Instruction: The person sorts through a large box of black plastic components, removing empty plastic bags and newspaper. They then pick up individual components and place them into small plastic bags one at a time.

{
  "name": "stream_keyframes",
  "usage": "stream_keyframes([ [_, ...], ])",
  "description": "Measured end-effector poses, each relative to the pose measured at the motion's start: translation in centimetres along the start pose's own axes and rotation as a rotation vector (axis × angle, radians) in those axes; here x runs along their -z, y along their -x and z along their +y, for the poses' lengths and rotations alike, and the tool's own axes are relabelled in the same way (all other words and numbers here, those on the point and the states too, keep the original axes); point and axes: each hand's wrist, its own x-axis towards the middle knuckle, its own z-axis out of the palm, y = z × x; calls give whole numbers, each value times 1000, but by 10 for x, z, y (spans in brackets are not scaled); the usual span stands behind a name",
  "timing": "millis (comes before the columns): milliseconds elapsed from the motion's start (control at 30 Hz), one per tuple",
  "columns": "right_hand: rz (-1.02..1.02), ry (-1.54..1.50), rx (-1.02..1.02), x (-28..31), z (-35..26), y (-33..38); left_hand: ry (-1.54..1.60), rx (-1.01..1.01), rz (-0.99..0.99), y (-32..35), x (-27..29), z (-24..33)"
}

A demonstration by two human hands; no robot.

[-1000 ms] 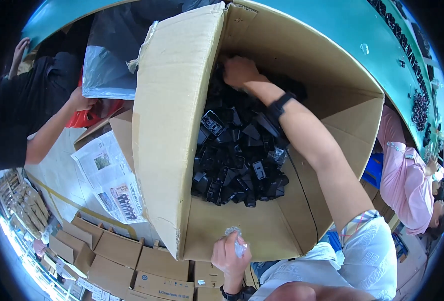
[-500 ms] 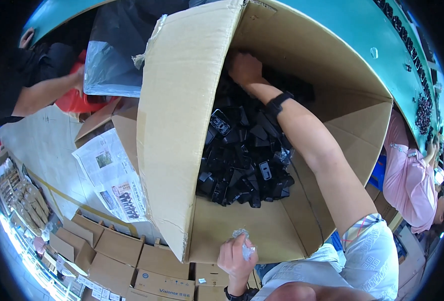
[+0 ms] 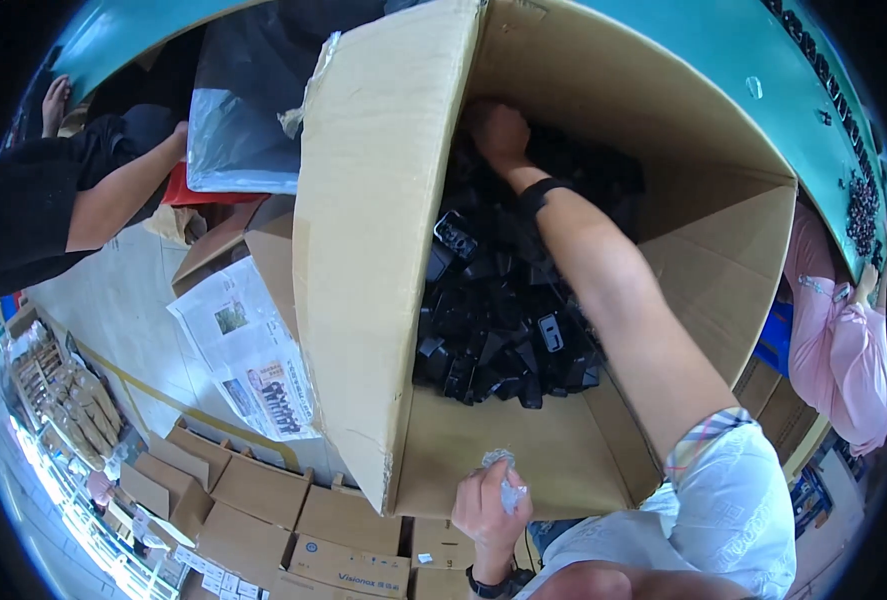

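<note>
A deep cardboard box (image 3: 363, 230) stands open before me, holding a heap of black plastic parts (image 3: 503, 320). My right hand (image 3: 500, 132) reaches far into it, to the shaded back left corner by the parts. Its back and wrist show, while its fingertips are lost in shadow. At the near edge of the box, my left hand (image 3: 491, 508) is closed around a crumpled piece of clear plastic film (image 3: 508, 482).
A green table (image 3: 703, 60) behind the box carries rows of small dark parts. A person in black (image 3: 113, 200) is at the left beside a bag-lined bin (image 3: 243, 130); a person in pink (image 3: 833, 330) sits right. Newspaper (image 3: 248, 350) and cartons (image 3: 353, 570) lie lower left.
The whole view has shifted slightly, so the box sits a little further right. My right hand stays at the back of the box and my left keeps the plastic film.
</note>
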Motion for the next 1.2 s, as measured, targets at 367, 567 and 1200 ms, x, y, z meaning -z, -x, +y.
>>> stream_keyframes([
  [367,-1320,27,246,139,57,25,-1,-2,43,3,2,-2],
  [567,-724,-84,77,131,38,12,-7,-22,49,3,-1,-1],
  [1200,-785,427,565,155,-6,24,15,-13,84,2,-3,-2],
])
